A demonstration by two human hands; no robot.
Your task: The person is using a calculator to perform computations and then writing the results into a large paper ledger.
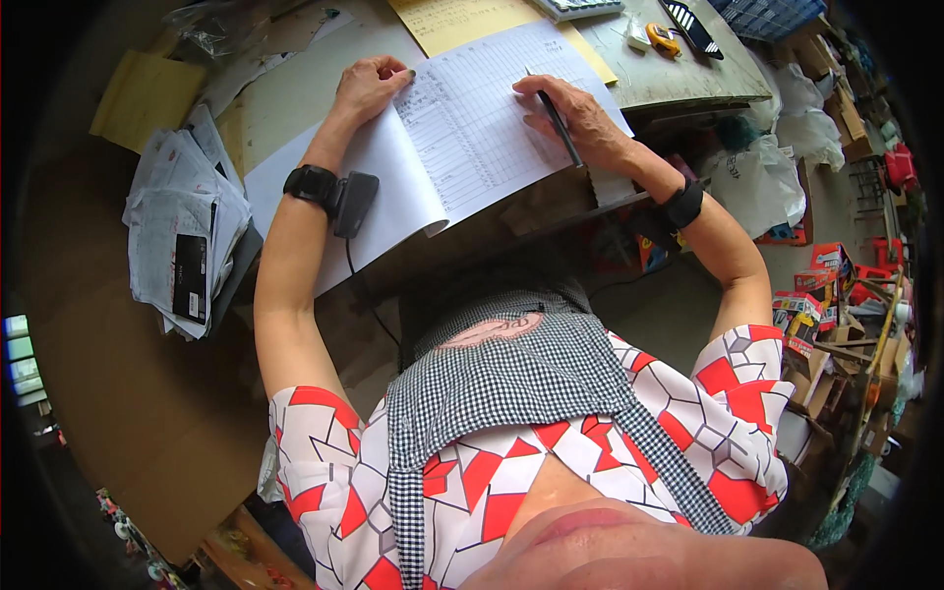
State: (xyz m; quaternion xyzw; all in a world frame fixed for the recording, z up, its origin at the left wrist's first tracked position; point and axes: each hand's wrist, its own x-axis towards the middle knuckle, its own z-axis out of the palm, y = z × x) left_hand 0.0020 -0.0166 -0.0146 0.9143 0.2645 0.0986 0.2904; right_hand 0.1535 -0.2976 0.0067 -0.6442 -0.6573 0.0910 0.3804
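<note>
A ruled ledger notebook [492, 128] lies spread on the desk, its right page a grid with handwriting down the left columns. Its left page [379, 182] is blank and curls up along the fold. My left hand [369, 90] is bent at the top of that page near the fold, fingertips pinched together at the paper. Over the right page, my right hand [580, 118] holds a dark pen [559, 126] between thumb and fingers, the pen's thin tip pointing up and away from me. Both wrists wear black bands, and a black device is attached by the left one.
A stack of loose papers [187, 231] rises left of the notebook. Yellow paper [462, 22], a calculator-like keypad [580, 8] and an orange tape measure [662, 41] lie farther back. Plastic bags [762, 187] and red boxes [816, 290] crowd the right side. A black cable [369, 305] hangs near my left arm.
</note>
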